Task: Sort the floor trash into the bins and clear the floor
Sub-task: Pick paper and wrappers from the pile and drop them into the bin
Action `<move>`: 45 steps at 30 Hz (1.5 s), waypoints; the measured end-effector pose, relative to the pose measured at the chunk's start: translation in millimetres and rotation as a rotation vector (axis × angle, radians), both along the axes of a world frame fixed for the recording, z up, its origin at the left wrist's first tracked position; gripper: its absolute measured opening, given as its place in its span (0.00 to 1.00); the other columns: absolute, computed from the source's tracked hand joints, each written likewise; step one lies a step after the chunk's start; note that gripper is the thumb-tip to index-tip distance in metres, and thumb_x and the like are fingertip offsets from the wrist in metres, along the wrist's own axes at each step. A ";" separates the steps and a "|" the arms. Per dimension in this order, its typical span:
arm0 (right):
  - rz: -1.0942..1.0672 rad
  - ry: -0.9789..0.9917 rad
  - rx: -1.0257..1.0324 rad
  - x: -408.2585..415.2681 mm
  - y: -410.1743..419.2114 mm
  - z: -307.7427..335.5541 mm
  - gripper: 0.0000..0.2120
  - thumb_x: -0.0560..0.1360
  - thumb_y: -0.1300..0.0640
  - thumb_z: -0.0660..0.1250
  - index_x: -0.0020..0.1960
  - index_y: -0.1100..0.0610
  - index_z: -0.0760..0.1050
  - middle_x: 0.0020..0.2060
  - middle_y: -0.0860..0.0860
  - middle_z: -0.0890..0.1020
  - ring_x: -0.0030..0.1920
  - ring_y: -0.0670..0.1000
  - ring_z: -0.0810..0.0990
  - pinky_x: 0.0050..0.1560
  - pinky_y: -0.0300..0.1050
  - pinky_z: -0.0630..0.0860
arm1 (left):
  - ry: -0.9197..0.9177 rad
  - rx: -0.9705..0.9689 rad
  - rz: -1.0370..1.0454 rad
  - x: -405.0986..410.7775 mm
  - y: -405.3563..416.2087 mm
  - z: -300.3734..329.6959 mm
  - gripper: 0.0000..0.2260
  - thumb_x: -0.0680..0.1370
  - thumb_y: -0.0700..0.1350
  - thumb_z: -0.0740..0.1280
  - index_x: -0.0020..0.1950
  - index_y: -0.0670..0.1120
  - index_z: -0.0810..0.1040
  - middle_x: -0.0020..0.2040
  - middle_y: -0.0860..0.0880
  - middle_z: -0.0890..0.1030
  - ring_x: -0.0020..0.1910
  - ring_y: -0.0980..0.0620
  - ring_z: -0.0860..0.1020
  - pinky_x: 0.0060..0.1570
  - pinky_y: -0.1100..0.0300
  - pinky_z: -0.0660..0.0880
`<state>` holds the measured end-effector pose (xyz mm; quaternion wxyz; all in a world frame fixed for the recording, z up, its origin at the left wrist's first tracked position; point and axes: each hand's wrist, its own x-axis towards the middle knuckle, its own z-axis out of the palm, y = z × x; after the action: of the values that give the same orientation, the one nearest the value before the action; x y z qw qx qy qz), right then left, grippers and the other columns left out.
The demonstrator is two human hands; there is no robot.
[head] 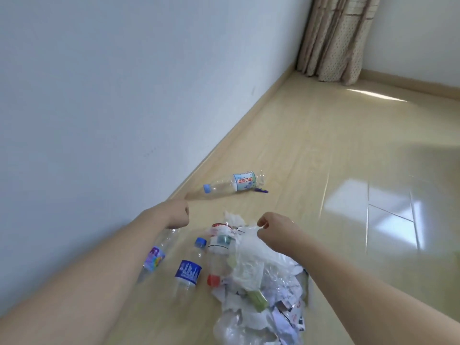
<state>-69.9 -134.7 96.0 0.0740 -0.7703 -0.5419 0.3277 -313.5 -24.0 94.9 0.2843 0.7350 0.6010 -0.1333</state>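
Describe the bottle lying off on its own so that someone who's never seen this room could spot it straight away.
Follow the white wall down to where it meets the wooden floor. A clear plastic bottle lies there on its side, beyond both hands and apart from the trash pile. It has a light blue cap pointing left and a white and light blue label, and unlike the other bottles it lies alone, close to the baseboard.
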 end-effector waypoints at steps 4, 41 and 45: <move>0.091 -0.115 -0.013 -24.8 34.7 -18.5 0.17 0.77 0.55 0.59 0.65 0.54 0.71 0.61 0.49 0.74 0.56 0.50 0.73 0.40 0.33 0.64 | -0.265 0.011 0.140 2.5 -3.4 -54.7 0.08 0.74 0.43 0.63 0.52 0.49 0.78 0.50 0.53 0.79 0.49 0.54 0.77 0.49 0.59 0.75; -0.346 0.187 0.298 21.2 21.4 69.1 0.05 0.75 0.57 0.67 0.41 0.54 0.79 0.32 0.50 0.83 0.32 0.46 0.78 0.36 0.46 0.74 | 0.086 0.105 -0.358 125.7 75.6 -115.1 0.11 0.76 0.40 0.62 0.56 0.47 0.78 0.54 0.48 0.80 0.51 0.48 0.78 0.45 0.57 0.74; -0.352 0.166 0.347 25.3 10.7 85.6 0.05 0.75 0.58 0.67 0.41 0.54 0.78 0.32 0.50 0.83 0.31 0.45 0.77 0.36 0.44 0.74 | -0.122 0.155 -0.219 118.9 77.6 -95.1 0.07 0.76 0.40 0.61 0.50 0.46 0.77 0.52 0.47 0.80 0.49 0.47 0.78 0.49 0.55 0.77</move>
<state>-44.7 -124.0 181.6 0.3051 -0.7991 -0.4397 0.2739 -194.6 53.6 -0.2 0.2464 0.8226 0.5074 -0.0717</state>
